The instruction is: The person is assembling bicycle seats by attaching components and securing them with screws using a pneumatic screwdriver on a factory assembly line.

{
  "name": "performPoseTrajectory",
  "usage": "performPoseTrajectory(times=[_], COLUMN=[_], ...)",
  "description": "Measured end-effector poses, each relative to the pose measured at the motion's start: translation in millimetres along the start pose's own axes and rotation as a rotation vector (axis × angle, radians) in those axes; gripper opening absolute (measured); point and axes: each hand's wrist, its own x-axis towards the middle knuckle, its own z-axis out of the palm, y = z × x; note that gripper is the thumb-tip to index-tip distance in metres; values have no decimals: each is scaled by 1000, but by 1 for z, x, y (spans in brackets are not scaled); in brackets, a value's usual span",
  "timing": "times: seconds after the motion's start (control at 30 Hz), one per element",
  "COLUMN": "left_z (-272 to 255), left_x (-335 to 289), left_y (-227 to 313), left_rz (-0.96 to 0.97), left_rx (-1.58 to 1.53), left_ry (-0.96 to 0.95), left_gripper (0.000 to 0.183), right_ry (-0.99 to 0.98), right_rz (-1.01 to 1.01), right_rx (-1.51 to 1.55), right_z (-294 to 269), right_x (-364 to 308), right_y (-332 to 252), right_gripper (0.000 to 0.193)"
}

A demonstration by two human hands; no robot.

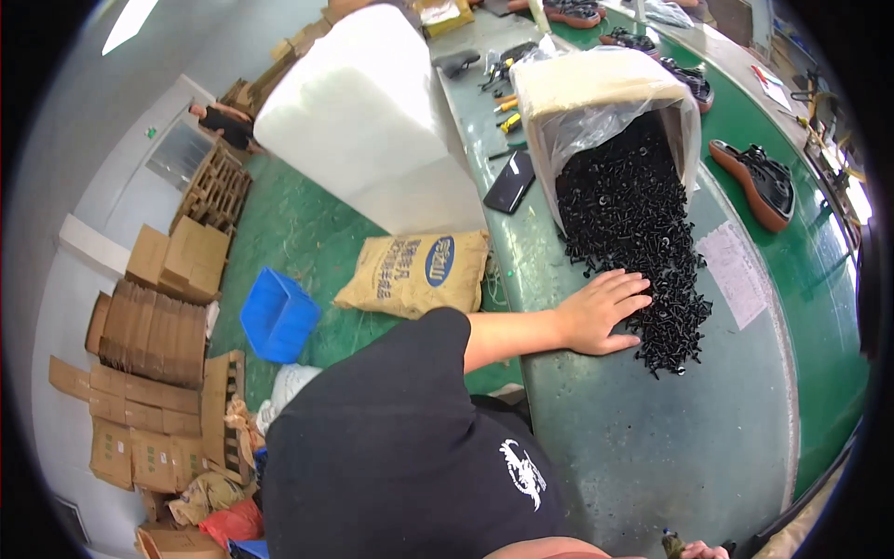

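Observation:
My left hand (605, 312) lies flat on the metal tabletop (652, 447), fingers spread, the tips touching the edge of a heap of small black screws (666, 289). The heap spills out of a carton (596, 84) tipped on its side, with a clear plastic liner (596, 126) inside. Nothing shows in the left hand's grip. At the lower edge, my right hand (705, 552) is mostly cut off; only some fingers show. A small dark greenish thing (672, 543) is beside it, and whether the hand holds it is unclear.
Left of the carton lie a black phone (510, 183) and yellow-handled tools (508, 121). A paper sheet (734, 272) lies right of the screws. Shoes, one (756, 182) brown-soled, stand on a green belt (824, 307). Beside the table are a paper sack (410, 275), blue bin (277, 315) and person (228, 126).

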Motion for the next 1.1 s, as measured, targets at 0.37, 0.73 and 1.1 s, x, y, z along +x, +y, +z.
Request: performPoseTrajectory(times=[0.37,0.73,1.1], left_z=[-3,-8,-6], left_x=[0,4,5], left_y=[9,5,12], left_rz=[-22,-29,-34], left_rx=[8,39,25], left_ry=[-40,-33,-46], left_gripper=[69,68,67], right_ry=[521,626,499], right_rz=[42,166,-231], right_rx=[-227,-582,-511], right_z=[91,116,109], right_x=[36,53,47], right_y=[-2,1,13], right_gripper=[19,31,30])
